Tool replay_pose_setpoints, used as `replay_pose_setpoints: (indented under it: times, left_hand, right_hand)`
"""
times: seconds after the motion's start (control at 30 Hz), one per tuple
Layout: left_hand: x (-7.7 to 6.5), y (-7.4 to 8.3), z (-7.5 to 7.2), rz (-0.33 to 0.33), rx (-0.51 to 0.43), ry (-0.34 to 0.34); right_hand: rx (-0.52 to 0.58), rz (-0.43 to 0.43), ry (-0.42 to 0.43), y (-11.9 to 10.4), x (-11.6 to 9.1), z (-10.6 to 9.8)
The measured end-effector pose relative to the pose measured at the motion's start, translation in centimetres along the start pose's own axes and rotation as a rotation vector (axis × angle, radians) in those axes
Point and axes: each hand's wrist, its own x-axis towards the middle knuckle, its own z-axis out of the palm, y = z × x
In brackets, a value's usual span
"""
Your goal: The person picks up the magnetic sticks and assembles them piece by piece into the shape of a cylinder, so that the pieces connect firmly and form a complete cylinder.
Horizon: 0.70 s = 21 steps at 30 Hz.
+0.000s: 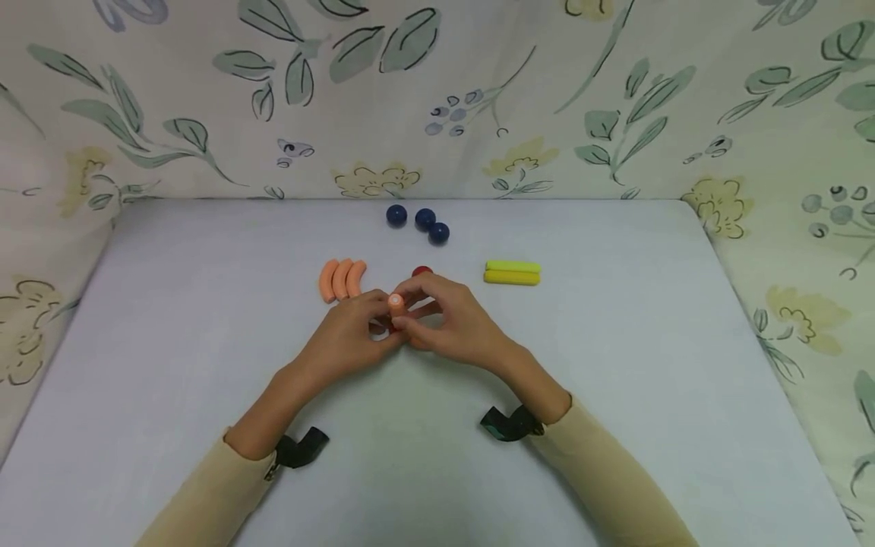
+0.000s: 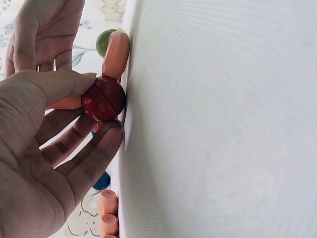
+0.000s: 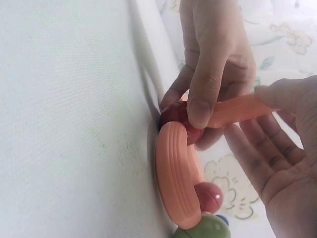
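Note:
In the left wrist view my left hand (image 2: 34, 144) grips a dark red ball (image 2: 103, 98) between thumb and fingers, close over the tabletop. My right hand (image 1: 458, 319) pinches the far end of a short orange curved stick (image 1: 396, 305), which stands up from that ball with its lower end at it. A second orange curved stick (image 3: 176, 173) lies low with one end at the ball and the other at a green ball (image 3: 203, 228). Another red ball (image 3: 209, 197) sits beside this stick. From the head, my right hand hides the green ball.
Three orange curved sticks (image 1: 340, 279) lie side by side, just beyond my left hand. Farther back are three dark blue balls (image 1: 425, 219). Two yellow sticks (image 1: 512, 272) lie to the right. Floral cloth (image 1: 519, 91) rises behind the white table (image 1: 649, 342).

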Motion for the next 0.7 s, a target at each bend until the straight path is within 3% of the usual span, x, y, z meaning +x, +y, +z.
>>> replay_pose_setpoints:
  times: [0.7]
  left_hand:
    - [-0.02, 0.04, -0.05, 0.0, -0.022, -0.014]
  right_hand:
    - [-0.041, -0.033, -0.015, 0.23, 0.0, -0.3]
